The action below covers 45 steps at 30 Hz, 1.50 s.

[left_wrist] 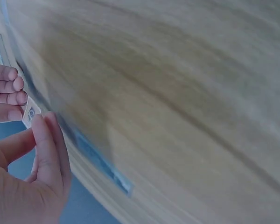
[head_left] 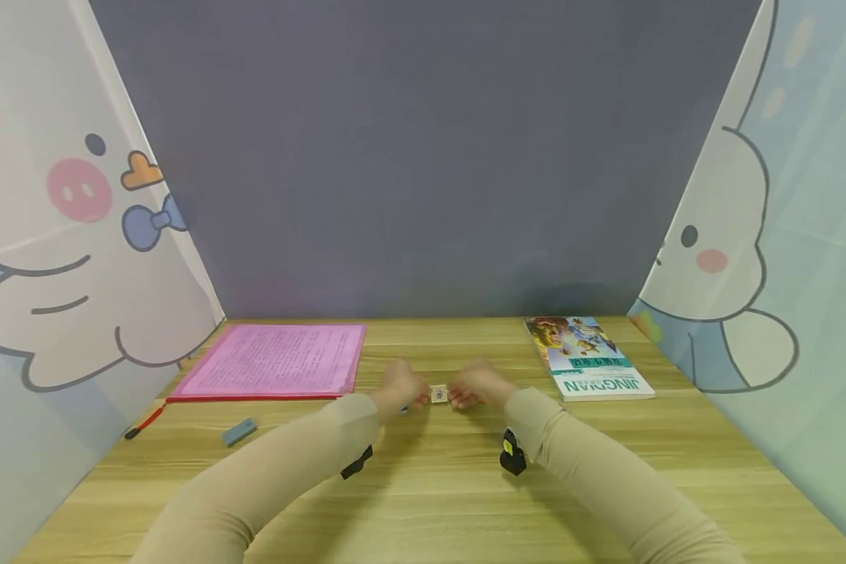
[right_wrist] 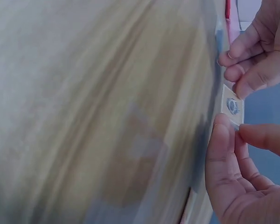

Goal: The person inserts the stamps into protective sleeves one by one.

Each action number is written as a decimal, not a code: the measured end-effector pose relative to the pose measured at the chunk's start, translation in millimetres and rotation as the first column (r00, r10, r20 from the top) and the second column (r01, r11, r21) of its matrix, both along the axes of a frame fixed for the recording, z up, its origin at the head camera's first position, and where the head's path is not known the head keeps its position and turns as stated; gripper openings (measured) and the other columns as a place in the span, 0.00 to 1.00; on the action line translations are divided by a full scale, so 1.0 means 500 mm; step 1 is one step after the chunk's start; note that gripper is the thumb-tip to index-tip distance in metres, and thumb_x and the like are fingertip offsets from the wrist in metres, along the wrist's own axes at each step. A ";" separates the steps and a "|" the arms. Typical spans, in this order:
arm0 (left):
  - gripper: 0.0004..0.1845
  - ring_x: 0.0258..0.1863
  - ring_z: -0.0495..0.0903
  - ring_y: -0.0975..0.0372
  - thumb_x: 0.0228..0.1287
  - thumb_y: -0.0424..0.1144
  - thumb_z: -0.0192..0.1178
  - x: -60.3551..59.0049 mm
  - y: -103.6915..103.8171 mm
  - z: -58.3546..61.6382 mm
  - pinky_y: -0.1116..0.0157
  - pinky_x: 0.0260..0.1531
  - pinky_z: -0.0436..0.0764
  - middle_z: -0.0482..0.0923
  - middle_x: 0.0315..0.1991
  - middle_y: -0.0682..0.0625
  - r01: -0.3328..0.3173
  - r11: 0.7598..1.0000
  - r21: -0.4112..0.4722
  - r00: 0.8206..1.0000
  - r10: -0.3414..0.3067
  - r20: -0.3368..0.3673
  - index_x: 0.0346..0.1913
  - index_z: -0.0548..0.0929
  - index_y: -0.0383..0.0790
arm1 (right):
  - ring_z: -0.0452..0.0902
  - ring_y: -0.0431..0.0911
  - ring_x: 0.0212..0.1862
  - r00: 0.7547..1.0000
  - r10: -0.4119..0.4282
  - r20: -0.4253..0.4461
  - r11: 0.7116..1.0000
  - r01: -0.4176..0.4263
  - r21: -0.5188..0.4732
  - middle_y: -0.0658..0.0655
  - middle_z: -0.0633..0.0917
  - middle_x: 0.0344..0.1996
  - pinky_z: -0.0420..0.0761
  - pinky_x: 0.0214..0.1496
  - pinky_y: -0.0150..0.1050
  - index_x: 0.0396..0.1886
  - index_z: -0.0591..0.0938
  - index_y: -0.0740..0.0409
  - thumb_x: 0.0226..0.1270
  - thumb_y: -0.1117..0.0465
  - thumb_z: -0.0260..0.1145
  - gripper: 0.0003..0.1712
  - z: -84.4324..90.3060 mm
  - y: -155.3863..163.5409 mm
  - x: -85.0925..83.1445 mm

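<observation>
Two hands meet over the middle of the desk (head_left: 437, 478), and between them we see a small square card (head_left: 439, 394). Our left hand (head_left: 403, 389) pinches one edge of it with thumb and forefinger; our right hand (head_left: 474, 386) pinches the opposite edge the same way, so each grip is closed on the card. The card is pale cream or white, thin and flat, with a small round bluish-grey emblem printed at its centre; what the emblem depicts is too small to tell. It sits just above the desk surface.

Beyond the grip to the left lies a pink sheet (head_left: 276, 360); nearer on that side are a red pen (head_left: 144, 422) and a blue eraser (head_left: 239, 431). Beyond the grip to the right lies a picture book (head_left: 587, 356).
</observation>
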<state>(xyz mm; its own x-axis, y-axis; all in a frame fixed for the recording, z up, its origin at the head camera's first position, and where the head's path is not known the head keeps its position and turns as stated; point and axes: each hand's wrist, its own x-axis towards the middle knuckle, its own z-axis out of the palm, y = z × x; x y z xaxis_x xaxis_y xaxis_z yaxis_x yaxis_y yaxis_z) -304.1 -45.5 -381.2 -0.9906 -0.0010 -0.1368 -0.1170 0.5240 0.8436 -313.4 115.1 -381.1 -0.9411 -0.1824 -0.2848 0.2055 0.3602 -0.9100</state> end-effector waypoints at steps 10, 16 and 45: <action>0.05 0.10 0.79 0.62 0.46 0.22 0.71 -0.006 0.014 -0.016 0.69 0.17 0.84 0.82 0.16 0.42 -0.020 0.995 -0.094 1.000 0.021 0.014 0.23 0.83 0.26 | 0.76 0.40 0.16 0.999 -0.033 0.003 0.997 0.033 0.075 0.55 0.80 0.15 0.85 0.23 0.32 0.27 0.83 0.73 0.58 0.72 0.65 0.05 -0.011 -0.007 0.003; 0.06 0.09 0.79 0.62 0.45 0.21 0.71 -0.007 0.020 -0.016 0.69 0.17 0.84 0.81 0.14 0.43 -0.024 0.990 -0.140 0.999 0.028 0.029 0.26 0.83 0.24 | 0.75 0.38 0.14 0.999 -0.028 -0.020 0.988 0.031 0.151 0.53 0.79 0.12 0.82 0.20 0.30 0.25 0.84 0.70 0.59 0.70 0.66 0.06 -0.018 -0.007 -0.002; 0.07 0.15 0.84 0.60 0.54 0.26 0.69 -0.018 -0.005 -0.007 0.67 0.27 0.87 0.84 0.20 0.42 0.014 0.996 -0.086 0.999 -0.009 0.053 0.34 0.83 0.24 | 0.77 0.39 0.21 0.996 0.081 -0.020 0.992 -0.079 0.095 0.57 0.84 0.23 0.84 0.28 0.30 0.39 0.81 0.75 0.66 0.69 0.60 0.10 0.005 0.028 -0.009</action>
